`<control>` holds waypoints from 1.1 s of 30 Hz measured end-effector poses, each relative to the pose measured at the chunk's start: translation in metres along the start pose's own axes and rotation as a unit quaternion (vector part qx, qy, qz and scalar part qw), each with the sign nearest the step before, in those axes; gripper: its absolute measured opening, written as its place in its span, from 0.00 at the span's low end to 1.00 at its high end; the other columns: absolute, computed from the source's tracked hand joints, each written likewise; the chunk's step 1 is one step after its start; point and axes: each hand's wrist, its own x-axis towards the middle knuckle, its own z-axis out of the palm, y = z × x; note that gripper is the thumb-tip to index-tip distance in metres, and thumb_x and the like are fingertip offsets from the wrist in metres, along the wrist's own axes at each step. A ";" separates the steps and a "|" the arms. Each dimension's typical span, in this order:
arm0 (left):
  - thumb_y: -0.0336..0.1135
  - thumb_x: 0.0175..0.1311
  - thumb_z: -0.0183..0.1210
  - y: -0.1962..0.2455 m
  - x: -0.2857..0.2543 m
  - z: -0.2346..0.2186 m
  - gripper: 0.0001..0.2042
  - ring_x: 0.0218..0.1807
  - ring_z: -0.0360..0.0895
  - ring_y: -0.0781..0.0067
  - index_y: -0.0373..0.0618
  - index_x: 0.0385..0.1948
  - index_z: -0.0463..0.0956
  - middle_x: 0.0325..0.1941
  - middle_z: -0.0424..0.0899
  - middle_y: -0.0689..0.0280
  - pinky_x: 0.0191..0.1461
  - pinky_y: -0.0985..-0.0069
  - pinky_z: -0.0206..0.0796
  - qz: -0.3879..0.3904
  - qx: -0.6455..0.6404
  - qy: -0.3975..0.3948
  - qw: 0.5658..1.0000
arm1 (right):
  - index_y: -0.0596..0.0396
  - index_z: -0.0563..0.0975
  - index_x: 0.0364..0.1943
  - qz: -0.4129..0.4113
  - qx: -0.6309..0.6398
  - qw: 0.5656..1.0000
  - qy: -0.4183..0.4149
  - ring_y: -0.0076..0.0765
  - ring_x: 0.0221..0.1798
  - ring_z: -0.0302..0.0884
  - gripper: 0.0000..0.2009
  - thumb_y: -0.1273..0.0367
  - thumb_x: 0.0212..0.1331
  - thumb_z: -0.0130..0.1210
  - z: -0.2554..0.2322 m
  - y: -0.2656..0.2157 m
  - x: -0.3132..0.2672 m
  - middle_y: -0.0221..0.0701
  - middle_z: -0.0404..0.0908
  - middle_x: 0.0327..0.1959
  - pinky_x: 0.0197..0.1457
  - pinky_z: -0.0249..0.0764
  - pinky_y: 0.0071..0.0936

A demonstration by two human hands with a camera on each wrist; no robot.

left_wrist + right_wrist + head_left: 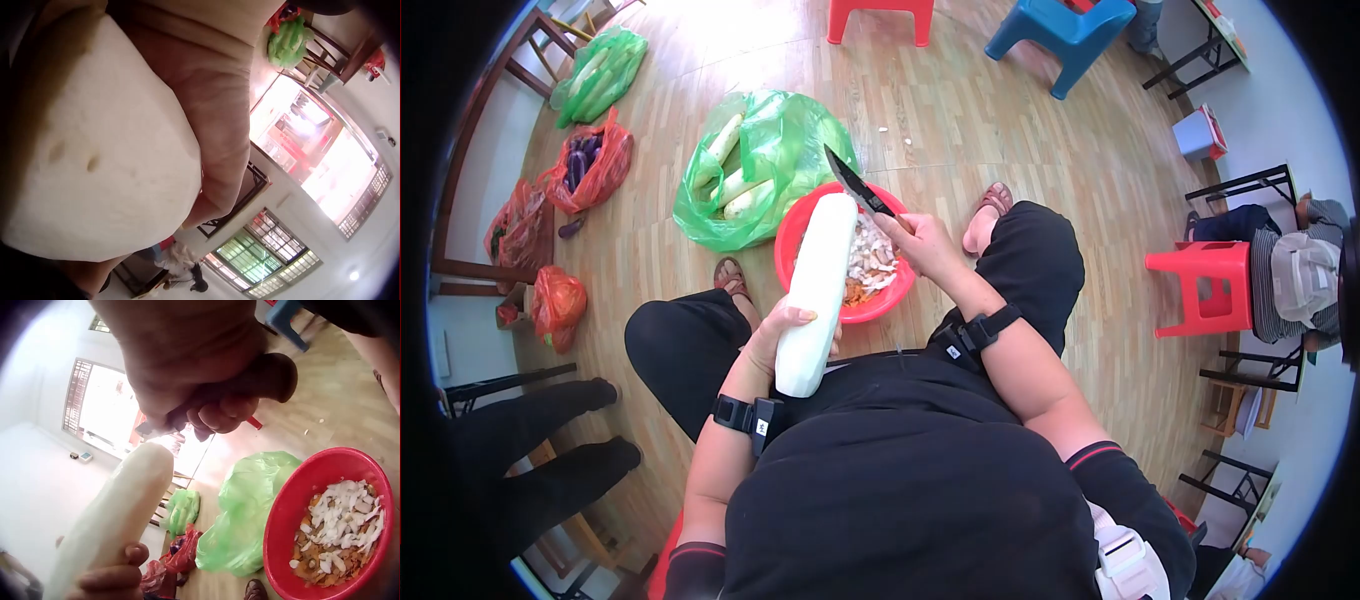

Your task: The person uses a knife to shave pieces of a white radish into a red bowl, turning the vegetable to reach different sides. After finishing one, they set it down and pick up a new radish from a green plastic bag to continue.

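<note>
Radish (815, 290) gripped low in left hand (785, 335), long axis slanting up over basin (792, 232); knife (858, 185) clenched in right hand (920, 245), just right of its top.

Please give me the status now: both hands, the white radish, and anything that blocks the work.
Left hand grips peeled white radish near its lower end. Right hand grips knife, blade beside radish tip. Radish angled over red basin of peelings. Nothing in the way.
</note>
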 end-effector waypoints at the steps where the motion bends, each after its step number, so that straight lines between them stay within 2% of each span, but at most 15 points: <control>1: 0.45 0.46 0.61 0.000 0.000 0.000 0.29 0.28 0.79 0.60 0.30 0.47 0.69 0.31 0.78 0.51 0.33 0.67 0.77 0.000 0.000 0.004 1.000 | 0.53 0.71 0.16 0.000 0.000 1.000 0.000 0.16 0.10 0.60 0.25 0.49 0.62 0.54 0.000 -0.001 -0.001 0.19 0.65 0.10 0.13 0.55 0.19; 3: 0.44 0.46 0.61 0.000 0.000 0.000 0.29 0.28 0.80 0.59 0.30 0.47 0.69 0.31 0.78 0.51 0.34 0.67 0.77 -0.001 0.000 0.009 1.000 | 0.54 0.73 0.17 -0.030 -0.011 0.999 -0.036 0.15 0.10 0.60 0.24 0.49 0.62 0.54 0.000 -0.007 -0.005 0.20 0.65 0.10 0.13 0.56 0.18; 7: 0.44 0.46 0.61 0.000 0.000 0.000 0.29 0.27 0.80 0.59 0.31 0.47 0.68 0.31 0.78 0.50 0.34 0.67 0.77 -0.018 0.013 0.007 1.000 | 0.55 0.74 0.18 -0.037 -0.041 0.998 -0.030 0.17 0.10 0.61 0.24 0.49 0.62 0.54 -0.003 -0.006 -0.004 0.22 0.66 0.10 0.13 0.56 0.20; 9: 0.45 0.46 0.61 -0.001 0.000 -0.001 0.29 0.27 0.80 0.59 0.31 0.47 0.68 0.31 0.78 0.50 0.34 0.67 0.77 -0.021 0.022 0.000 1.000 | 0.58 0.75 0.19 -0.037 -0.128 0.991 -0.016 0.19 0.13 0.64 0.25 0.49 0.61 0.54 -0.010 -0.003 0.001 0.24 0.68 0.10 0.16 0.59 0.23; 10: 0.45 0.46 0.61 -0.001 0.000 -0.002 0.30 0.27 0.80 0.59 0.31 0.48 0.68 0.31 0.78 0.50 0.34 0.67 0.77 -0.023 0.021 -0.002 1.000 | 0.60 0.74 0.19 0.037 -0.122 0.992 -0.014 0.21 0.17 0.67 0.26 0.48 0.61 0.54 -0.011 -0.015 -0.003 0.26 0.69 0.11 0.22 0.63 0.25; 14: 0.45 0.46 0.61 0.000 -0.001 -0.002 0.30 0.27 0.80 0.59 0.31 0.49 0.67 0.32 0.78 0.51 0.33 0.66 0.77 0.001 0.043 -0.028 0.999 | 0.60 0.74 0.19 0.016 -0.191 0.981 -0.008 0.21 0.17 0.68 0.27 0.48 0.61 0.53 -0.009 0.022 0.008 0.27 0.70 0.12 0.23 0.64 0.25; 17: 0.45 0.47 0.61 0.001 0.000 0.001 0.30 0.27 0.80 0.58 0.31 0.49 0.67 0.32 0.78 0.51 0.34 0.66 0.77 0.001 0.030 -0.020 0.999 | 0.59 0.77 0.20 0.030 -0.147 0.989 -0.001 0.24 0.17 0.67 0.27 0.47 0.61 0.52 -0.008 0.016 0.005 0.29 0.71 0.13 0.23 0.64 0.28; 19: 0.44 0.47 0.60 -0.003 0.003 -0.003 0.29 0.28 0.80 0.58 0.32 0.49 0.67 0.32 0.78 0.51 0.34 0.66 0.77 0.000 0.025 -0.001 1.000 | 0.58 0.75 0.19 0.100 -0.115 0.988 0.002 0.21 0.16 0.66 0.26 0.48 0.61 0.53 -0.009 -0.004 0.000 0.26 0.70 0.12 0.22 0.62 0.25; 20: 0.44 0.48 0.60 -0.004 0.004 -0.006 0.29 0.28 0.80 0.58 0.32 0.49 0.67 0.32 0.78 0.51 0.35 0.66 0.77 -0.004 0.024 0.016 1.000 | 0.58 0.75 0.19 0.099 -0.117 0.988 -0.002 0.21 0.16 0.66 0.26 0.48 0.61 0.53 -0.008 -0.008 -0.001 0.26 0.70 0.12 0.22 0.62 0.25; 22: 0.44 0.49 0.59 -0.004 0.007 -0.008 0.28 0.28 0.80 0.58 0.33 0.49 0.68 0.32 0.79 0.52 0.35 0.66 0.77 -0.001 0.012 0.030 0.999 | 0.57 0.73 0.19 0.084 -0.035 0.995 -0.029 0.19 0.15 0.63 0.24 0.50 0.62 0.54 -0.006 -0.010 -0.004 0.23 0.67 0.11 0.19 0.59 0.23; 23: 0.43 0.50 0.59 -0.005 0.007 -0.010 0.27 0.29 0.80 0.58 0.33 0.49 0.68 0.32 0.79 0.52 0.35 0.67 0.76 -0.001 0.003 0.042 0.999 | 0.57 0.73 0.19 0.085 -0.037 0.995 -0.035 0.19 0.15 0.63 0.24 0.50 0.62 0.54 -0.003 -0.007 -0.005 0.23 0.67 0.11 0.19 0.59 0.23; 25: 0.44 0.51 0.58 -0.007 0.009 -0.015 0.26 0.29 0.81 0.58 0.34 0.48 0.69 0.32 0.79 0.53 0.35 0.67 0.76 -0.001 -0.002 0.056 0.998 | 0.51 0.71 0.19 0.025 -0.034 0.995 -0.090 0.16 0.10 0.60 0.22 0.50 0.63 0.53 0.004 0.000 -0.007 0.19 0.63 0.10 0.13 0.58 0.18; 27: 0.44 0.52 0.58 -0.006 0.009 -0.017 0.25 0.30 0.81 0.59 0.35 0.48 0.69 0.32 0.80 0.54 0.34 0.68 0.76 -0.002 -0.005 0.069 0.998 | 0.52 0.71 0.20 0.025 -0.029 0.992 -0.119 0.15 0.10 0.60 0.21 0.51 0.63 0.53 0.011 0.001 -0.010 0.19 0.62 0.10 0.13 0.58 0.19; 30: 0.46 0.53 0.57 -0.007 0.009 -0.015 0.24 0.30 0.81 0.59 0.36 0.46 0.71 0.32 0.80 0.56 0.35 0.69 0.75 -0.003 0.001 0.110 0.994 | 0.55 0.66 0.14 0.060 -0.044 0.978 -0.192 0.17 0.12 0.59 0.25 0.53 0.63 0.55 0.016 -0.013 -0.018 0.22 0.61 0.10 0.15 0.57 0.23; 33: 0.47 0.54 0.56 -0.008 0.011 -0.016 0.23 0.30 0.82 0.60 0.37 0.45 0.72 0.32 0.80 0.56 0.35 0.69 0.75 -0.005 -0.006 0.109 0.994 | 0.55 0.66 0.14 0.036 -0.061 0.973 -0.219 0.18 0.12 0.58 0.25 0.52 0.62 0.55 0.018 -0.017 -0.020 0.22 0.61 0.10 0.15 0.56 0.24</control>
